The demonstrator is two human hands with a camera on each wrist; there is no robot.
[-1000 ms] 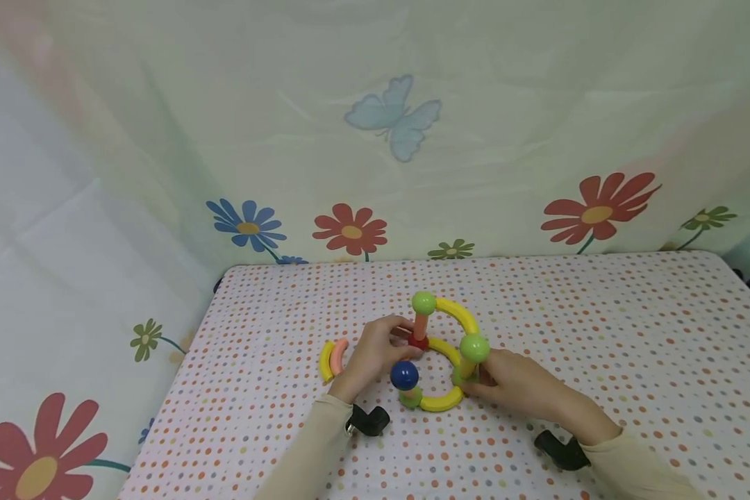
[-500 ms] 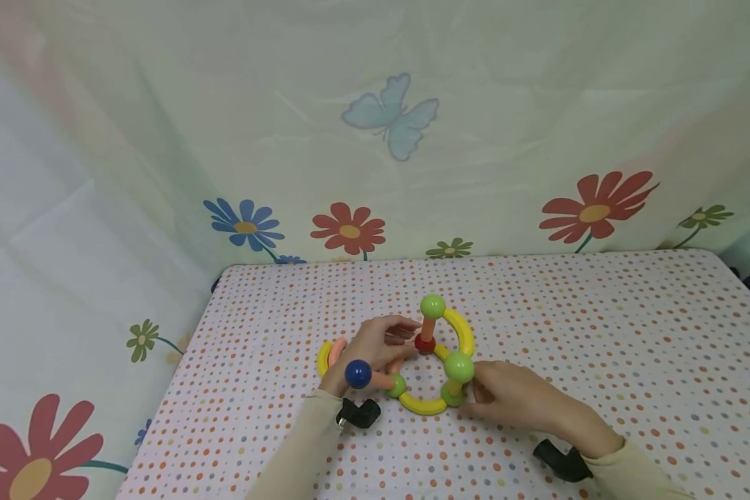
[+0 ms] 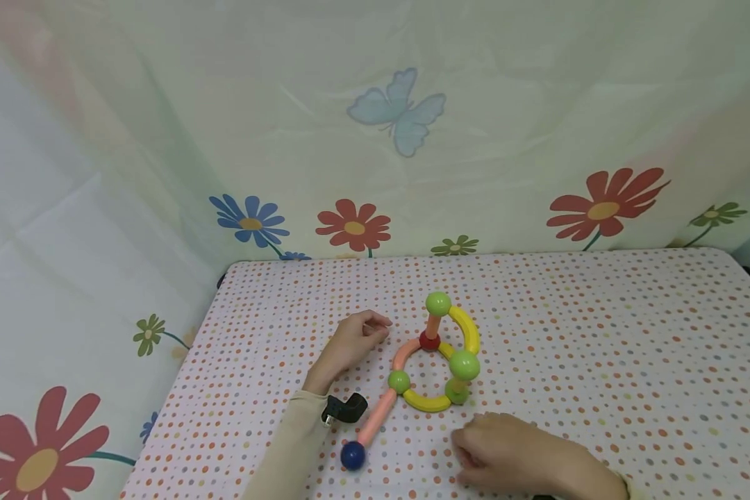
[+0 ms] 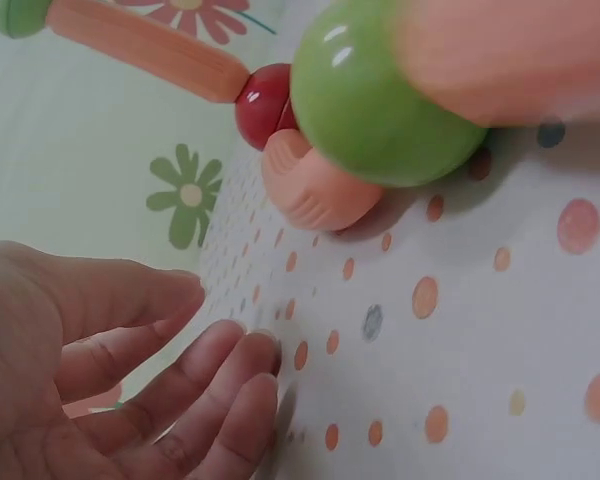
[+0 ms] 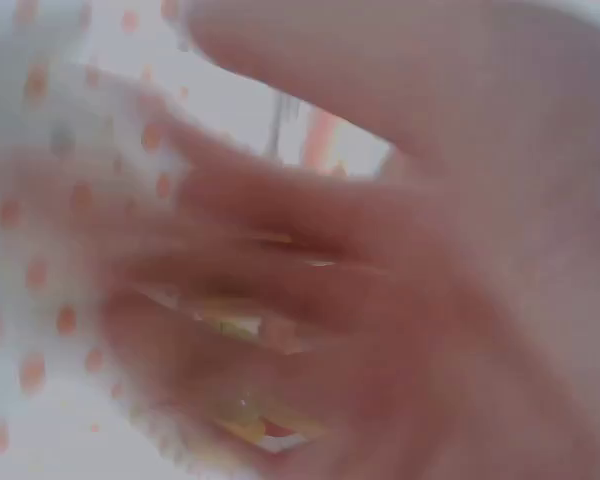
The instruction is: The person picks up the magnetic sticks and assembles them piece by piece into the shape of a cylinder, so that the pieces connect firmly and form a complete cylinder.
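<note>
A toy build of rods and balls stands on the table. Its lower ring joins a peach curved rod (image 3: 403,353), yellow curved rods (image 3: 428,403), a red ball (image 3: 430,341) and a green ball (image 3: 398,381). Two short uprights carry green balls (image 3: 438,303), bridged by another yellow curve (image 3: 467,328). From the ring a straight peach rod (image 3: 377,418) slants towards the front, ending in a blue ball (image 3: 353,455). My left hand (image 3: 353,340) rests left of the ring, fingers loosely bent, nothing held. Nearer the front, my right hand (image 3: 506,451) is apart from the build, loosely curled and blurred in its wrist view.
A dotted cloth (image 3: 600,333) covers the table. Behind it hangs a curtain (image 3: 506,139) printed with flowers and a butterfly. My left forearm sleeve (image 3: 290,444) lies along the left of the blue-ended rod.
The blue-ended rod has swung down from upright to lie towards the front left. Both hands have come off the build: left hand leftward, right hand towards the front. The loose curved pieces are hidden now.
</note>
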